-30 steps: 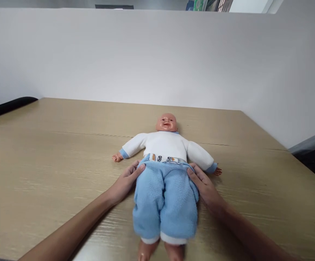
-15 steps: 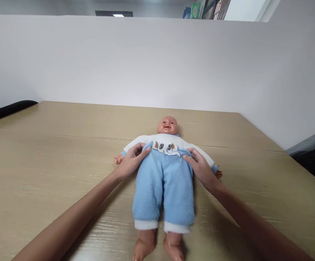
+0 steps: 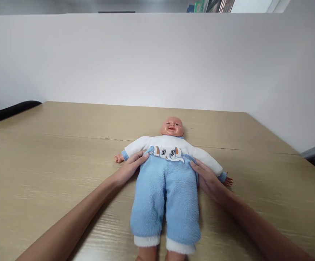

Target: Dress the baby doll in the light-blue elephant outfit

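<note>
A baby doll (image 3: 171, 126) lies on its back on the wooden table (image 3: 51, 163), head away from me. It wears a white top (image 3: 171, 143) with an elephant picture and fluffy blue trousers (image 3: 167, 195) with white cuffs. My left hand (image 3: 130, 166) pinches the trousers' waistband at the doll's left-hand side, just under its sleeve. On the other side my right hand (image 3: 208, 178) grips the waistband, its fingers curled against the fabric. Both forearms reach in from the bottom of the picture.
A white partition wall (image 3: 157, 58) stands along the table's far edge and right side. A black chair back (image 3: 11, 110) shows at the far left. The table's right edge runs down past (image 3: 304, 156).
Both hands pulled the trousers' waistband up the doll's body, from its hips to its chest, covering the lower part of the white top. The trouser legs stretched out straight.
</note>
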`<act>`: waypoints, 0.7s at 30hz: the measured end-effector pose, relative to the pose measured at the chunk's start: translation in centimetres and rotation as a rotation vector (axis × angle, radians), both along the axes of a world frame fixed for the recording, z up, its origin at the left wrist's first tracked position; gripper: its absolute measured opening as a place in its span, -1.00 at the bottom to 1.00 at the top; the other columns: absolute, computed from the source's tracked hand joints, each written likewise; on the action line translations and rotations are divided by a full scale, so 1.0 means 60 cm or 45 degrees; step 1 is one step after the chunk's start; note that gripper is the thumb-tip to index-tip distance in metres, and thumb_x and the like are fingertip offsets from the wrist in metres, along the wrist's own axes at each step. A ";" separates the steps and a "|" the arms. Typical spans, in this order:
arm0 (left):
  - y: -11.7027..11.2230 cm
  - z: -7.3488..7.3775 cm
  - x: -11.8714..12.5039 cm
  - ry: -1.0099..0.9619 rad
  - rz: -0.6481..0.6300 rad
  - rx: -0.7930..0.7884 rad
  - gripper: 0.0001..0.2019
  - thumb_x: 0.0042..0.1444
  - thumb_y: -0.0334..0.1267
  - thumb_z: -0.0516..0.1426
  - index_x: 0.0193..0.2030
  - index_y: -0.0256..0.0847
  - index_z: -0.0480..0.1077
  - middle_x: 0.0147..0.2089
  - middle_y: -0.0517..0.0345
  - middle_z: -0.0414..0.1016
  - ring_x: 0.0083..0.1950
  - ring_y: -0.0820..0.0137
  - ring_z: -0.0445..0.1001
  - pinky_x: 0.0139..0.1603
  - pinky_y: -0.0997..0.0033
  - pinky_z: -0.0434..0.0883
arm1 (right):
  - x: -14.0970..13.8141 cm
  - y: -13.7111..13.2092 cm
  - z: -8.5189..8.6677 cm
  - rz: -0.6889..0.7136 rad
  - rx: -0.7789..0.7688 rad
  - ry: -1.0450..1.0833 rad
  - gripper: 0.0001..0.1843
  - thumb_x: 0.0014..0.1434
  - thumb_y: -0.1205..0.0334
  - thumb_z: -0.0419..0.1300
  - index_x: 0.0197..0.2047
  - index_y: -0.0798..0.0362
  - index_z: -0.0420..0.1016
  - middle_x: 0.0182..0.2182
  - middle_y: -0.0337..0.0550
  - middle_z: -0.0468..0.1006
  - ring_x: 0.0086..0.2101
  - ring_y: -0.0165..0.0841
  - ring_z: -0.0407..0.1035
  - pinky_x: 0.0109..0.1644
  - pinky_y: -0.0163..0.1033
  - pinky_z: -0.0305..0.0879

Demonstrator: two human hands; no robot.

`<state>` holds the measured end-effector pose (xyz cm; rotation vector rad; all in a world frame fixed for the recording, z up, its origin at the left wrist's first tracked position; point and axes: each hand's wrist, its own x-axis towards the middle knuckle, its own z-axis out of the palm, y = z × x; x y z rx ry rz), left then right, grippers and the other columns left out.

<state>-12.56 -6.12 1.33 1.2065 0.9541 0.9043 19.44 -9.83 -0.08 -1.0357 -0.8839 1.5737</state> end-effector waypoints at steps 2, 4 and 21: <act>-0.001 0.003 -0.018 0.135 -0.089 0.077 -0.67 0.38 0.05 0.27 0.00 -0.19 0.58 0.01 0.07 0.55 0.10 0.18 0.41 0.17 0.28 0.35 | 0.012 -0.009 -0.002 0.026 -0.027 -0.092 -0.53 0.24 -0.08 0.50 0.15 -0.15 0.67 0.23 -0.20 0.69 0.34 -0.09 0.44 0.51 0.04 0.31; -0.002 0.002 -0.024 0.109 -0.164 0.075 -0.75 0.38 -0.05 0.25 -0.02 -0.20 0.55 -0.01 0.10 0.53 0.09 0.20 0.40 0.16 0.29 0.34 | 0.013 -0.016 0.000 0.032 -0.010 -0.093 -0.56 0.27 -0.08 0.45 0.15 -0.15 0.67 0.20 -0.19 0.71 0.32 -0.07 0.45 0.46 0.07 0.37; 0.015 0.013 -0.065 0.179 -0.541 0.223 -0.69 0.38 -0.07 0.31 0.12 -0.19 0.47 0.17 -0.03 0.52 0.22 0.16 0.48 0.31 0.17 0.38 | 0.097 -0.012 0.021 0.481 0.534 -0.898 -0.29 0.20 0.20 0.46 0.41 -0.11 0.53 0.49 -0.03 0.41 0.55 0.10 0.09 0.68 0.13 -0.19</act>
